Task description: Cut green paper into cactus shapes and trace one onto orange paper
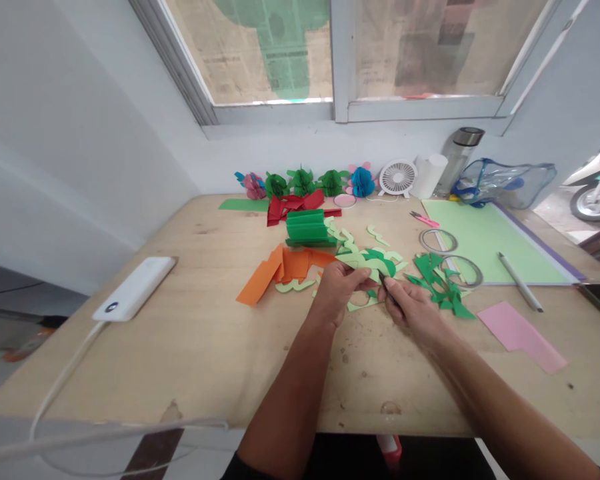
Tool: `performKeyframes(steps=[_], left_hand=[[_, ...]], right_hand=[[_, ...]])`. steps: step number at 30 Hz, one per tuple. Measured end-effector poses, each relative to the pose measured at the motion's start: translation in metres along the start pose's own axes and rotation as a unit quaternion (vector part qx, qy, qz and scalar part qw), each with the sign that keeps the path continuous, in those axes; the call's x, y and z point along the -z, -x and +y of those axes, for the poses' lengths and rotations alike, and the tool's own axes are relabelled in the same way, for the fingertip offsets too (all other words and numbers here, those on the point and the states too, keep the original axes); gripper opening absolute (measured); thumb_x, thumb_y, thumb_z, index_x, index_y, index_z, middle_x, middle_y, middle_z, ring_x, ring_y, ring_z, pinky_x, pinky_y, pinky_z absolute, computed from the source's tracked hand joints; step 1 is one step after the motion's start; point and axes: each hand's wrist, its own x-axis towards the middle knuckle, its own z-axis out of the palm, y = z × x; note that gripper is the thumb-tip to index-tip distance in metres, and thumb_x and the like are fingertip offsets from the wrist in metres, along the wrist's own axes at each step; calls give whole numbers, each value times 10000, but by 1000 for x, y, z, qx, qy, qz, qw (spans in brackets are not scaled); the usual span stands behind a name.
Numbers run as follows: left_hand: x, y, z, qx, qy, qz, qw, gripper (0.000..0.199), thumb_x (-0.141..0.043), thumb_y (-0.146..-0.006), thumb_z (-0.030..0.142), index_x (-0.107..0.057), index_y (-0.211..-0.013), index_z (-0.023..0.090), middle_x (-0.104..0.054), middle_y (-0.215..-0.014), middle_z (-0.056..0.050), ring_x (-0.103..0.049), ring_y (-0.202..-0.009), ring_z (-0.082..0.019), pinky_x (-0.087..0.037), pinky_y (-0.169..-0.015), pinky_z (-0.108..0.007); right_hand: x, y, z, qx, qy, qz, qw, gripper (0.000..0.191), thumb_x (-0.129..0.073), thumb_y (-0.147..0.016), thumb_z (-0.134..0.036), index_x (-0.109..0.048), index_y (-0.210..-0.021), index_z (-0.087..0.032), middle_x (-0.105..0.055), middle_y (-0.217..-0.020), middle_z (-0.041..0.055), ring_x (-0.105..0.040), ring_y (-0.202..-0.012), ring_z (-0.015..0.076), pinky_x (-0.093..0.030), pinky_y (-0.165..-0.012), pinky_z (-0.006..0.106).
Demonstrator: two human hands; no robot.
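Observation:
My left hand (337, 290) pinches a light green paper cutout (363, 265) with a wavy edge, above the middle of the table. Close beside it, my right hand (413, 307) is closed on dark-handled scissors (393, 295), whose tip is at the paper; the blades are mostly hidden. Darker green paper (389, 267) shows just behind the fingers. More wavy light green pieces (347, 238) lie beyond my hands. A light green offcut (361, 303) rests under them. Green paper scraps (443, 283) are heaped to the right of my right hand.
Folded orange paper (263, 275), green folded paper (307, 227) and red strips (293, 205) lie left and behind. Pink snips (424, 219), tape rolls (439, 241), a pen (520, 281) and pink paper (523, 337) are right. A power bank (135, 288) sits left; a small fan (398, 178) stands behind.

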Motion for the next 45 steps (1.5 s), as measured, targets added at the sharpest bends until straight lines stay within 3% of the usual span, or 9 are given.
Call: performKeyframes(steps=[12,20,39,45], left_hand=[[0,1,0,3,-6,-10,1000,164,-723,-620,240,-700,-723,115,-713,-691,-57,-646,-584,-141,-544,-674,-275],[-1,2,1,5,-3,-14,1000,169,-729,-618,241,-698,-728,116,-710,-689,-56,-653,-597,-145,-545,-669,-268],[2,3,6,3,-22,-19,1000,181,-738,-610,260,-708,-715,117,-718,-703,-60,-636,-586,-140,-533,-666,-272],[2,4,6,-1,-25,-16,1000,159,-728,-599,252,-706,-684,119,-701,-661,-51,-625,-581,-145,-534,-671,-287]], right_hand=[[-2,3,-1,-34,-92,-13,995,478,-550,-790,-635,-565,-713,-164,-318,-389,-95,-201,-349,49,-127,-358,204],[-2,3,0,-29,-86,-15,996,470,-547,-795,-627,-562,-707,-166,-318,-383,-94,-190,-354,55,-124,-359,208],[1,1,-1,5,5,-8,1000,512,-480,-796,-671,-562,-677,-179,-325,-347,-86,-202,-344,73,-151,-372,229],[0,1,-6,21,74,20,997,539,-458,-771,-702,-564,-651,-186,-333,-387,-68,-251,-368,83,-194,-378,236]])
